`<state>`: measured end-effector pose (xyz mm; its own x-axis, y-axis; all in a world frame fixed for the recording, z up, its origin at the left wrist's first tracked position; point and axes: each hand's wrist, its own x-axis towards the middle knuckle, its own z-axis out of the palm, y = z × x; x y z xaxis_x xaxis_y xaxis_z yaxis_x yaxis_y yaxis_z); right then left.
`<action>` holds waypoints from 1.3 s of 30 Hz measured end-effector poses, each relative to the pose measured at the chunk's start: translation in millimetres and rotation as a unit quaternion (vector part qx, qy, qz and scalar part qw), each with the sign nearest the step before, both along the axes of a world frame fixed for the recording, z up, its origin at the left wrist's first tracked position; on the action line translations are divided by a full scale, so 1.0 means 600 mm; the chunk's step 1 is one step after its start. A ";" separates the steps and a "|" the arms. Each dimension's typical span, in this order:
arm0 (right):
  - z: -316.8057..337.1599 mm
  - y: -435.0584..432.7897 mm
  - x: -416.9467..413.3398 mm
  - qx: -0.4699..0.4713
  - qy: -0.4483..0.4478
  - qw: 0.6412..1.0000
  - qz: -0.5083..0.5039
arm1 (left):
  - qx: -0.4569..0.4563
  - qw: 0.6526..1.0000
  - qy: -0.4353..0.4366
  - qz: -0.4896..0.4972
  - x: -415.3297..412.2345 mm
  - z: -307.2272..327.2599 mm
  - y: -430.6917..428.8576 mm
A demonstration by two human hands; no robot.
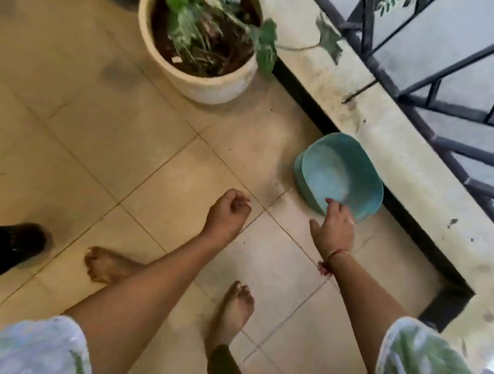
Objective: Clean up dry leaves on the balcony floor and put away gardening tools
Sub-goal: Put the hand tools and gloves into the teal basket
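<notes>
A teal plastic tub (338, 172) sits tilted on the tiled floor (149, 176) at the right. Its open side faces up, and its far side leans against the balcony ledge (396, 147).

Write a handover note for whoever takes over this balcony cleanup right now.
Left hand: fingers curled; whether it holds anything is unclear.
Right hand: open, fingertips at the near rim of the teal basin, no grip yet.
The basin sits on the floor beside the ledge; the white plant pot is further along, a black container at the left.
Done: floor shows only small specks, no leaf piles.
Left: probably lift the basin and put it away; no other tools in view.
</notes>
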<state>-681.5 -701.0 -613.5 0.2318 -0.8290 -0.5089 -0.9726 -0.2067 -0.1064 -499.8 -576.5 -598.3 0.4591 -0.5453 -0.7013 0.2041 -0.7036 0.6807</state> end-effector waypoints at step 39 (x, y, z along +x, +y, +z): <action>0.238 0.234 0.472 0.005 -0.034 0.858 0.513 | -0.005 0.938 0.142 0.315 0.400 0.190 0.239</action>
<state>-398.3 -560.3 -470.8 0.8662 -0.1671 -0.4710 -0.2717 -0.9485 -0.1631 -259.5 -433.1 -484.5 0.4870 -0.2360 -0.8409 0.7518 -0.3767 0.5411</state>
